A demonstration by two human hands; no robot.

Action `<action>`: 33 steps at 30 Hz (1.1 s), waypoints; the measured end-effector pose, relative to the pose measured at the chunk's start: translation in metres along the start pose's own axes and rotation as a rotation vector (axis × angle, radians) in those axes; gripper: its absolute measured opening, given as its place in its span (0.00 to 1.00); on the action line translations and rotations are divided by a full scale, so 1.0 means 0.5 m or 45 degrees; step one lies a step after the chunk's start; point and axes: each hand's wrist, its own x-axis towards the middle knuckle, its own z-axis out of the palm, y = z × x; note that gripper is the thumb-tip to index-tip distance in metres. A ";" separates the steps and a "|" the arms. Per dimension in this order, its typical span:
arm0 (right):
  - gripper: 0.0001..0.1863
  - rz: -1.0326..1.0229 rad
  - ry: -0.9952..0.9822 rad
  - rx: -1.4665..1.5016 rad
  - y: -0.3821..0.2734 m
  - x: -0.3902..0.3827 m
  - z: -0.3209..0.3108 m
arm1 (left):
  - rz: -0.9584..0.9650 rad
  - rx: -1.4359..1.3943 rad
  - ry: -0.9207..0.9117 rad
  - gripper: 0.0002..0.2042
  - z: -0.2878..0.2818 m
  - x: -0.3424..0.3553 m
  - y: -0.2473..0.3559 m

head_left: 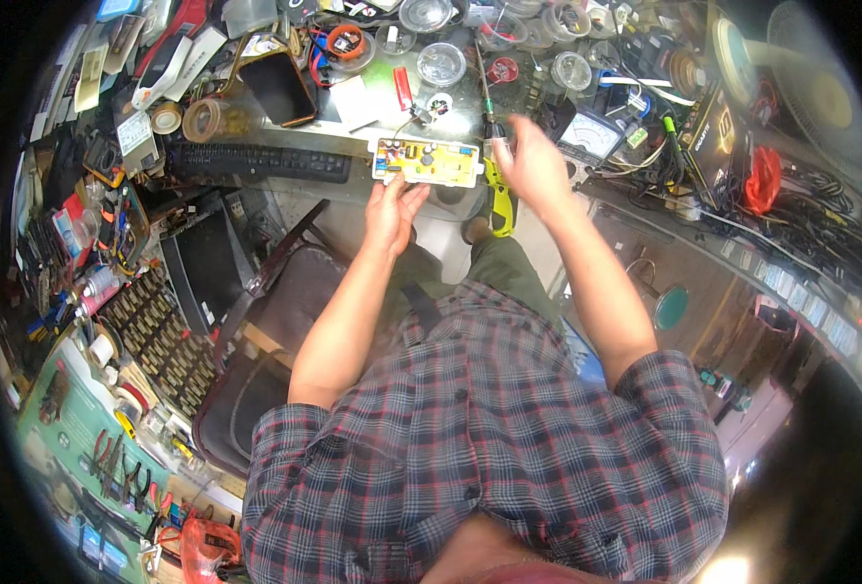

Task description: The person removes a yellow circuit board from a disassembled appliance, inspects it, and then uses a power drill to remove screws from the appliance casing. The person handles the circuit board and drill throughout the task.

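Our left fingers [393,186] pinch the near edge of a white-cased circuit board [431,162] near the desk edge [348,129]; narrow room parts it from our blurred, half-curled right fingers [523,132], whose hold we cannot tell.

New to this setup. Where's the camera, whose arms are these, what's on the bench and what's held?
No machine here: these are a person's own bare hands. The one picture comes from a wide fisheye camera on the person's head, looking down, so edges bend and the checked shirt fills the lower middle. Picture left is the person's left.

The left hand holds a white-rimmed circuit board. The right hand is up beside a yellow-and-black tool; whether it touches it, I can't tell.

The cluttered bench bears a dark flat device, a clear round tub and a needle-dial meter, among much else.
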 end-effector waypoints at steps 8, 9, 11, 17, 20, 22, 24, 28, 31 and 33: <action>0.21 0.060 0.000 0.139 0.023 -0.220 0.047 | -0.067 0.272 0.019 0.19 0.037 0.004 0.049; 0.21 0.051 0.031 0.131 0.032 -0.234 0.051 | -0.062 0.225 0.030 0.18 0.039 0.005 0.049; 0.23 0.119 0.013 0.150 0.051 -0.248 0.056 | -0.050 0.130 0.056 0.18 0.040 0.007 0.047; 0.30 0.305 -0.048 0.264 0.075 -0.257 0.080 | -0.070 0.073 0.010 0.32 0.015 -0.020 0.012; 0.40 0.345 0.001 0.373 0.105 -0.264 0.116 | -0.202 0.235 0.034 0.32 -0.010 -0.038 -0.031; 0.40 0.435 -0.064 0.491 0.116 -0.267 0.123 | -0.249 0.461 0.074 0.29 -0.040 -0.045 -0.068; 0.39 0.506 -0.119 0.614 0.138 -0.279 0.132 | -0.281 0.731 0.050 0.27 -0.100 -0.047 -0.106; 0.33 0.496 -0.198 0.777 0.199 -0.304 0.144 | -0.328 1.222 0.188 0.20 -0.432 -0.056 -0.226; 0.32 0.553 -0.416 0.705 0.314 -0.352 0.186 | -0.634 1.263 0.640 0.13 -0.586 -0.144 -0.217; 0.31 0.763 -0.635 0.517 0.415 -0.405 0.228 | -0.549 1.197 0.750 0.11 -0.573 -0.197 -0.190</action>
